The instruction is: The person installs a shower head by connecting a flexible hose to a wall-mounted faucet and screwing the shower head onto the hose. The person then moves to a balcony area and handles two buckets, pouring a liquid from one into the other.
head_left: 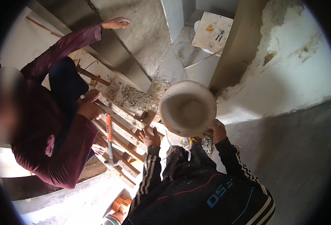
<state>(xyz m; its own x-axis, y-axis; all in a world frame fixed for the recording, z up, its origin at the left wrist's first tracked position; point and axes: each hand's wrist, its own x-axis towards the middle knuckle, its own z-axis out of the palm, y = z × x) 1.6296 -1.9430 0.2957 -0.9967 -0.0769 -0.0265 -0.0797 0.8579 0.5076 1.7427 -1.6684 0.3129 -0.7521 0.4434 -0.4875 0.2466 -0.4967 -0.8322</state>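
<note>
A wide, round, pale basin (188, 107) is in front of me, its dusty inside facing up toward me. My right hand (219, 131) grips the basin's near right rim. Just off its near left side, my left hand (149, 137) is open with fingers spread, and I see nothing in it. A co-worker's closed hand (89, 105) is to the left, at the upper end of a claw hammer (109, 138) with an orange and black handle. The co-worker's other hand (116, 23) reaches out farther back.
Wooden slats (126, 129) form a ladder-like frame between me and the co-worker. Rubble (131, 92) lies behind it beside a long beam (129, 71). A board (212, 32) holding pliers (219, 35) is at the back. A rough plastered wall (285, 67) stands right.
</note>
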